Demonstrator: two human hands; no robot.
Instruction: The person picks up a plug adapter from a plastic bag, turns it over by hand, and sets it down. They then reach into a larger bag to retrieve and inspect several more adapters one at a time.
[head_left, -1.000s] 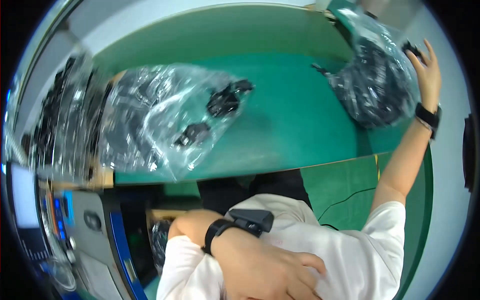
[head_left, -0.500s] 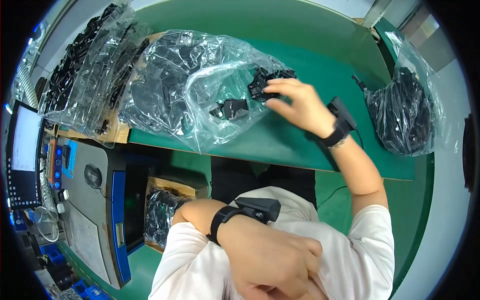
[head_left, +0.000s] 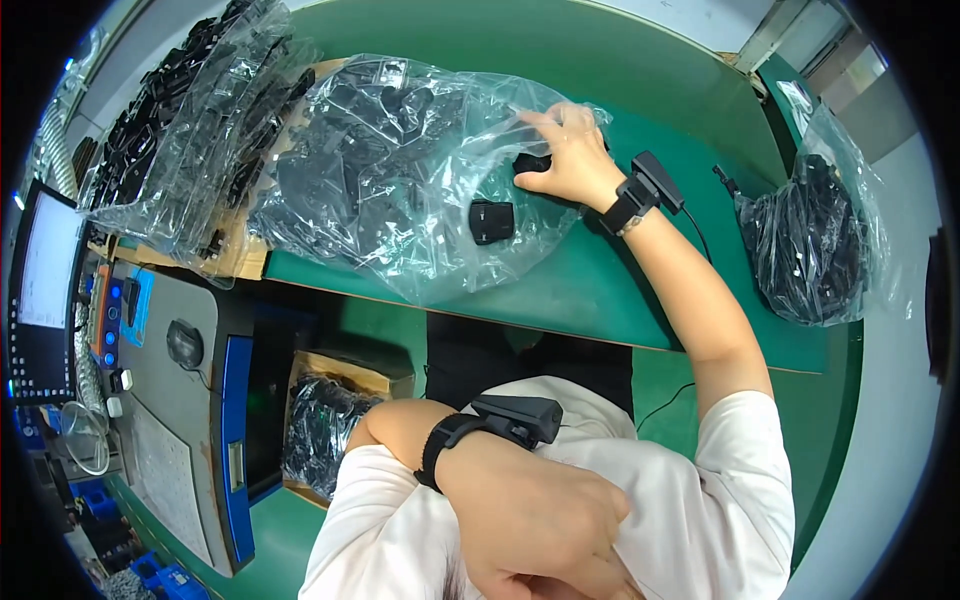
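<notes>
My right hand [head_left: 573,158] curls over small black plastic parts [head_left: 531,163] at the right end of a big clear plastic bag [head_left: 440,245]. Thumb and fingers reach round the parts, and the palm hides most of them; clear film overlaps the fingertips. Another black plastic part [head_left: 491,222], squarish, lies by the bag's loose end, left of and nearer than that hand. Many dark pieces fill the bag's left portion. Against my chest, my left hand [head_left: 545,515] is closed with its fingers bent; whatever they hold, if anything, is hidden. Each wrist wears a strapped black device.
On the green table's right stands a second bag [head_left: 815,240] of black parts. Bagged black strips [head_left: 190,130] lie far left on cardboard. Below the table, a carton [head_left: 340,375] holds a dark bagged load. A grey cabinet [head_left: 180,390] with a mouse and monitor stands left.
My right hand has moved slightly left and away from me, closing over the black parts. The bag's loose end has shifted, and the single part has moved slightly right. My left hand stays at my chest.
</notes>
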